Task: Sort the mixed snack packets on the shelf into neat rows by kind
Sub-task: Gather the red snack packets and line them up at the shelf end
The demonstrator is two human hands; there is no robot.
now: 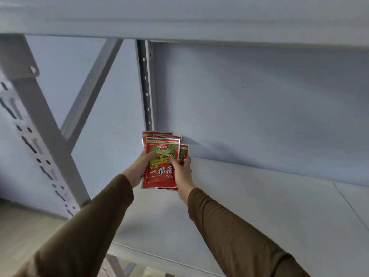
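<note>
Left hand: the left hand (139,168) grasps the stack of red snack packets (160,168) from the left side, its thumb curled over the front of the top packet near the printed picture, the rest of the fingers hidden behind the stack.
Right hand: the right hand (182,172) grasps the same stack from the right side, thumb pressed on the front face, fingers wrapped round the right edge and hidden behind.
Packets: several red packets of one kind, held together as a slightly fanned stack; the front one stands upright and faces the camera, showing white characters on red and a green and yellow picture. The tops of others peep out above it and at its right edge. How many there are cannot be told.
Where the stack is: at the back left corner of the shelf (259,196), close to the back wall and just below the perforated upright post (146,86). Whether its lower edge touches the shelf board cannot be told.
Sleeves: both arms wear brown sleeves (229,232) reaching in from the lower edge of the view.
Surroundings: a grey diagonal brace (91,88) of the rack at the left, and the underside of the upper shelf (179,17) across the top.
</note>
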